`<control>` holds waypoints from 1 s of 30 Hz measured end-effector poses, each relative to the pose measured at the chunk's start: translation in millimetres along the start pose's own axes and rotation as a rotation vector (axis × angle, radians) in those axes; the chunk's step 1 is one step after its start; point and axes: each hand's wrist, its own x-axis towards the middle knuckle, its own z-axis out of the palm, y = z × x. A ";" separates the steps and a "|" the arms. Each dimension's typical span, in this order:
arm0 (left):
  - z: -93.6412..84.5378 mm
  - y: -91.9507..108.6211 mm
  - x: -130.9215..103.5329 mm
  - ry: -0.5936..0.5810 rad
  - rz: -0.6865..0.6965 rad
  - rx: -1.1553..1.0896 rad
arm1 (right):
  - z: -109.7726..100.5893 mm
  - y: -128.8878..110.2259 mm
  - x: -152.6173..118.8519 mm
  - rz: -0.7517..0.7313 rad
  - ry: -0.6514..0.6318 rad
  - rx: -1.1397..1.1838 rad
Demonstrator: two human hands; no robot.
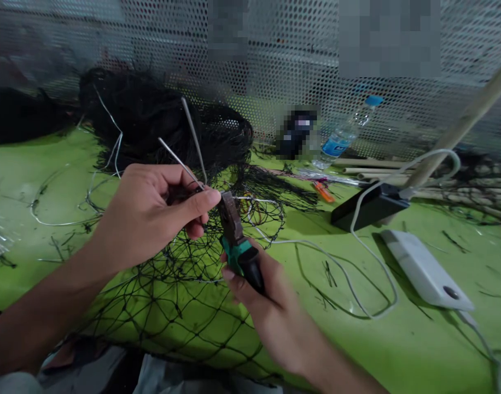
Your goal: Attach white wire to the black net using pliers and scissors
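Observation:
Pinched between the thumb and fingers of my left hand (164, 202) is a bent metal wire (194, 137), its two ends sticking up in a V. My right hand (271, 290) is wrapped round the green and black handles of a pair of pliers (233, 224). The dark jaws of the pliers touch or nearly touch my left thumb tip; whether they bite on the wire is hidden. Below both hands spreads black knotted netting (185, 312), which runs over the table's near edge. A thin wire hoop seems to run through the netting.
Behind my hands lies a heap of black netting (152, 115) against a perforated metal panel (275, 71). Further right stand a water bottle (343, 139), a black box (369, 207), a white power bank (426, 268) with looping cable, and a slanted pole (464, 126). The table (349, 355) is green.

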 end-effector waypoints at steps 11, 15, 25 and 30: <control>-12.1 -7.6 0.7 -0.007 0.437 0.542 | -1.5 -8.4 1.2 -0.005 0.032 -0.118; -11.4 -8.7 0.3 -0.028 0.461 0.637 | -2.2 -16.5 -2.3 0.051 0.051 -0.151; -8.8 -16.7 -2.0 0.052 0.796 0.628 | -14.8 -58.5 -25.6 0.281 0.071 -0.296; -8.6 -13.5 -4.9 0.046 0.934 0.733 | -24.8 -85.3 -39.8 0.397 0.016 -0.185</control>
